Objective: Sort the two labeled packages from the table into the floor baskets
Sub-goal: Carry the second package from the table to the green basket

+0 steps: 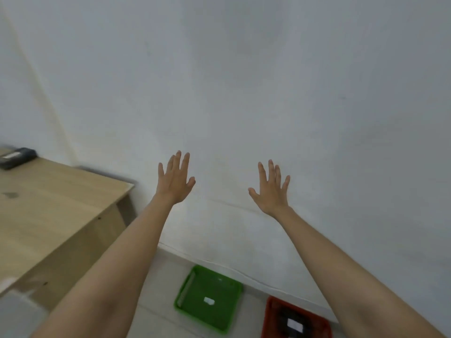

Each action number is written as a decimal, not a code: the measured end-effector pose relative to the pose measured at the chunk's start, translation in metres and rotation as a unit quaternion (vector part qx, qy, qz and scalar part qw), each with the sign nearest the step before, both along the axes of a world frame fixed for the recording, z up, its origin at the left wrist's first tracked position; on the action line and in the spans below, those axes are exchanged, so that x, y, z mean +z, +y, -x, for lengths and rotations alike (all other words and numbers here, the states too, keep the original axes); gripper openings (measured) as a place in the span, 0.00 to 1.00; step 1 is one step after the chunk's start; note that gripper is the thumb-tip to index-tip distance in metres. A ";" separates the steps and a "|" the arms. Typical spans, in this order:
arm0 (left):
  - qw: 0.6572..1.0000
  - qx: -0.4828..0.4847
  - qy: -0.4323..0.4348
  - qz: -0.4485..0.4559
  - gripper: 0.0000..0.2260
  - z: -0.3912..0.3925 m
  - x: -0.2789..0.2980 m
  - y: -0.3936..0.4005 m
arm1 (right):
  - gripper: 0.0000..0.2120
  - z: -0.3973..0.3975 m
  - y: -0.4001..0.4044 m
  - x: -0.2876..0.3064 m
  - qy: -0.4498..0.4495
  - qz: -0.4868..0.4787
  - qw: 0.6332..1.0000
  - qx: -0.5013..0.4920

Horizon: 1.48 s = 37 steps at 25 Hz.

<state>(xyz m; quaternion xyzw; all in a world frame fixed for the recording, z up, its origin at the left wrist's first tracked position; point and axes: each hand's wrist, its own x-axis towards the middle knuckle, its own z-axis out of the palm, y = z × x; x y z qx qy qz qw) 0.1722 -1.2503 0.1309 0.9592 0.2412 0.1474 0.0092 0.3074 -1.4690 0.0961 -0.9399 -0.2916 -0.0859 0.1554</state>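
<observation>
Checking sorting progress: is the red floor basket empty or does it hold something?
Not empty. The red plastic floor basket holds a dark package with a white label lying inside it.

Soft, even, rather dim light on the wall (244,81), no glare. Motion blur smears the table (53,215) edge and the baskets; wide-angle bending curves the frame's edges.
</observation>
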 end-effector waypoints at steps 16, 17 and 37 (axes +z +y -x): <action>0.993 0.112 0.013 -0.018 0.31 0.265 0.018 0.334 | 0.36 0.222 0.377 0.028 -0.033 0.017 0.994 0.100; 0.994 0.112 0.010 -0.018 0.31 0.271 0.016 0.359 | 0.36 0.225 0.405 0.028 -0.029 0.016 0.994 0.103; 0.991 0.116 0.032 0.053 0.30 0.385 -0.009 0.859 | 0.32 0.329 0.894 -0.001 0.039 -0.012 0.995 0.096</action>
